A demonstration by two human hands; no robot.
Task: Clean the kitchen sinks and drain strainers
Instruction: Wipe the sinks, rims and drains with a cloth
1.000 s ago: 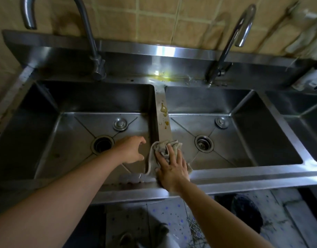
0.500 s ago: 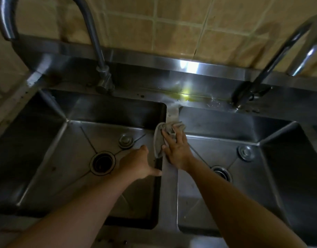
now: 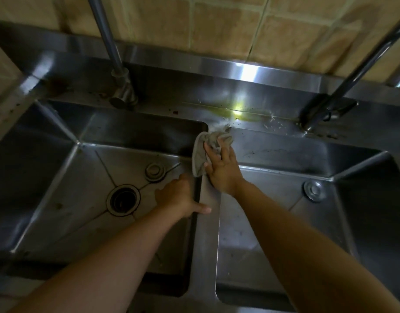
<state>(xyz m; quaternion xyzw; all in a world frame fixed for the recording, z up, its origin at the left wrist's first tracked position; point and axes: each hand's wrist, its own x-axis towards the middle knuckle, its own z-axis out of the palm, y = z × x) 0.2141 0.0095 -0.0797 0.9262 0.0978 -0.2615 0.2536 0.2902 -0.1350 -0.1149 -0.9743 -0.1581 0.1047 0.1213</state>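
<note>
Two steel sink basins lie side by side, split by a narrow divider [image 3: 207, 240]. My right hand [image 3: 221, 170] presses a grey rag [image 3: 205, 152] flat onto the far end of the divider, fingers spread over the cloth; part of the rag hangs into the left basin [image 3: 65, 188]. My left hand [image 3: 178, 197] rests on the divider's left edge, thumb on top, fingers down the basin wall. The left basin's drain [image 3: 123, 199] is an open hole with a round strainer plug [image 3: 155, 171] lying behind it. The right basin [image 3: 285, 222] shows a round plug [image 3: 313, 190].
Two faucets rise from the back ledge, the left faucet [image 3: 122, 91] and the right faucet [image 3: 325, 109]. A yellowish smear and water drops [image 3: 239, 111] lie on the ledge just beyond the rag. Tiled wall [image 3: 217, 26] stands behind.
My right hand has slid the rag along the divider from the near edge to the far end. My left hand moved onto the divider's edge. The view has leaned in closer.
</note>
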